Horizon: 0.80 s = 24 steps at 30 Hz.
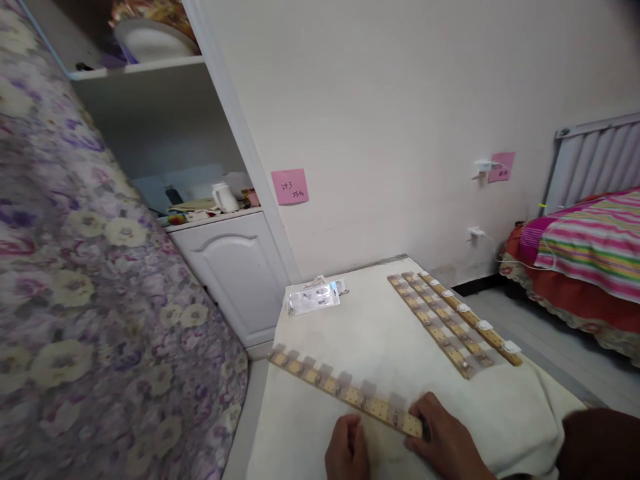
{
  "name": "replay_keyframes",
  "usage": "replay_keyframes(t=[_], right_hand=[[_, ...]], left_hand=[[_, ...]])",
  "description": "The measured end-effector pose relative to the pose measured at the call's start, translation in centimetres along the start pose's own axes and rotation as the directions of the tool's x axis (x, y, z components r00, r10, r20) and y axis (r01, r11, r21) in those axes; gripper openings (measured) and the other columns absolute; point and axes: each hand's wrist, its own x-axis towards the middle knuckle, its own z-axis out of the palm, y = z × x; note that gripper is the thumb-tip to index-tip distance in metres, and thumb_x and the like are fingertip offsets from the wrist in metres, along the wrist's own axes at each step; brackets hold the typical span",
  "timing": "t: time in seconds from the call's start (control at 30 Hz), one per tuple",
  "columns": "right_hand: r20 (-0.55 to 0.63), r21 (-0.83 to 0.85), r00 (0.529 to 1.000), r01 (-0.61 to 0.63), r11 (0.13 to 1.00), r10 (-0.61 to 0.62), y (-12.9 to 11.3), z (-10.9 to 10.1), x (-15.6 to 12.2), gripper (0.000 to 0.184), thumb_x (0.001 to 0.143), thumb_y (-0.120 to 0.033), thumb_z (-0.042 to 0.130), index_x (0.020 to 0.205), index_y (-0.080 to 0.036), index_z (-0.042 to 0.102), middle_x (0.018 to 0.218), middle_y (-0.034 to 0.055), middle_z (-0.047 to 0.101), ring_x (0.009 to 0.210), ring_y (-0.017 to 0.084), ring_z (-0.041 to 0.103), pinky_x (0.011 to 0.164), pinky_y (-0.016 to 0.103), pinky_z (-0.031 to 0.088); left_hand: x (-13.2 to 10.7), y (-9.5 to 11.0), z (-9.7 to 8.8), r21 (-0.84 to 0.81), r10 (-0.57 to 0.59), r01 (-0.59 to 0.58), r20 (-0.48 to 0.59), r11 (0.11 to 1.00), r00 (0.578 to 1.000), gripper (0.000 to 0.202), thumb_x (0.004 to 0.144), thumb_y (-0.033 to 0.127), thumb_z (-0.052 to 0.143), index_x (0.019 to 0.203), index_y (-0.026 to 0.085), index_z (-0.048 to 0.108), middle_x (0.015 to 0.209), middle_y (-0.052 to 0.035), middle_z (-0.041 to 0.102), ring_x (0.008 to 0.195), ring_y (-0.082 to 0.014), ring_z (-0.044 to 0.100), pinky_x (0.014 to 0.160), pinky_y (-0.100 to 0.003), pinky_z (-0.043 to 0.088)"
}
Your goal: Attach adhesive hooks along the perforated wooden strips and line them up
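A long, narrow wooden strip (330, 385) lies diagonally across the cream-covered table (345, 333). Clear plastic pieces and small metal parts sit in a row along it. My right hand (445, 433) grips its near right end between thumb and fingers, and a dark bit shows by the fingertips. Just below the strip, my left hand (347, 448) is curled closed, apart from the strip; whatever it may hold is hidden. Further back on the right lie several similar strips, one wooden strip (470, 317) with white tabs along its edge.
A clear plastic packet (314, 298) lies at the table's back left. A floral curtain (125, 287) hangs on the left, before a white cabinet (233, 267). Against the wall, a pink note (291, 187) is stuck. A bed (590, 247) stands at the right.
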Motion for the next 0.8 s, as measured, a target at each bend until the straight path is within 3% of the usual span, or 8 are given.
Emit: replay_keyframes(t=[0.17,0.4,0.53,0.63,0.73,0.8], right_hand=[[-0.004,-0.002,1.000,0.001,1.000,-0.001,0.3,0.5,0.1,0.018,0.064,-0.029,0.058,0.082,-0.027,0.057,0.088,-0.0030,0.060,0.077,0.016,0.061,0.068,0.026,0.042],[-0.097,0.003,0.995,0.031,1.000,-0.030,0.5,1.2,-0.1,0.009,0.070,-0.034,0.053,0.075,-0.026,0.054,0.076,-0.0025,0.061,0.067,0.015,0.060,0.062,0.025,0.042],[-0.105,0.022,0.994,-0.001,1.000,0.003,0.6,1.3,-0.3,0.013,0.072,-0.038,0.051,0.076,-0.026,0.053,0.068,-0.0027,0.064,0.065,0.017,0.061,0.062,0.027,0.043],[-0.121,0.061,0.993,0.009,0.998,-0.001,0.5,1.5,-0.4,0.012,0.072,-0.038,0.050,0.074,-0.026,0.051,0.066,-0.0028,0.064,0.063,0.016,0.061,0.061,0.026,0.044],[-0.063,0.093,0.998,0.015,0.996,-0.009,0.1,1.4,-0.7,0.012,0.073,-0.037,0.050,0.075,-0.026,0.049,0.067,-0.0026,0.064,0.063,0.016,0.061,0.061,0.025,0.045],[-0.025,0.092,1.000,0.012,0.996,-0.009,-0.2,1.1,-1.0,0.011,0.073,-0.037,0.050,0.076,-0.026,0.048,0.069,-0.0024,0.064,0.065,0.016,0.062,0.061,0.025,0.044]], left_hand=[[-0.1,0.1,0.0,0.012,0.019,-0.019,-0.003,1.000,1.000,0.027,0.079,0.043,0.045,0.077,0.020,0.059,0.059,0.0007,0.056,0.058,-0.0168,0.052,0.058,-0.027,0.040],[-0.3,0.4,-0.2,-0.016,0.007,-0.007,-0.005,1.000,1.000,0.027,0.080,0.042,0.045,0.077,0.020,0.059,0.060,0.0000,0.057,0.059,-0.0161,0.052,0.058,-0.026,0.040],[-0.4,0.1,-0.1,-0.192,-0.108,0.105,-0.006,0.976,0.994,0.027,0.076,0.046,0.052,0.080,0.020,0.058,0.062,0.0000,0.061,0.057,-0.0155,0.056,0.057,-0.026,0.044],[-0.3,-0.1,0.1,-0.471,-0.314,0.296,0.043,0.831,0.949,0.030,0.070,0.044,0.062,0.085,0.019,0.055,0.065,-0.0006,0.064,0.056,-0.0155,0.061,0.055,-0.026,0.047],[-0.1,0.3,0.1,-0.665,-0.520,0.495,0.185,0.559,0.834,0.028,0.064,0.029,0.069,0.084,0.018,0.053,0.069,-0.0045,0.068,0.062,-0.0178,0.067,0.061,-0.028,0.052],[0.2,0.9,-0.2,-0.725,-0.569,0.565,0.290,0.394,0.770,0.027,0.063,0.019,0.069,0.084,0.016,0.054,0.072,-0.0074,0.069,0.068,-0.0190,0.069,0.069,-0.029,0.054]])
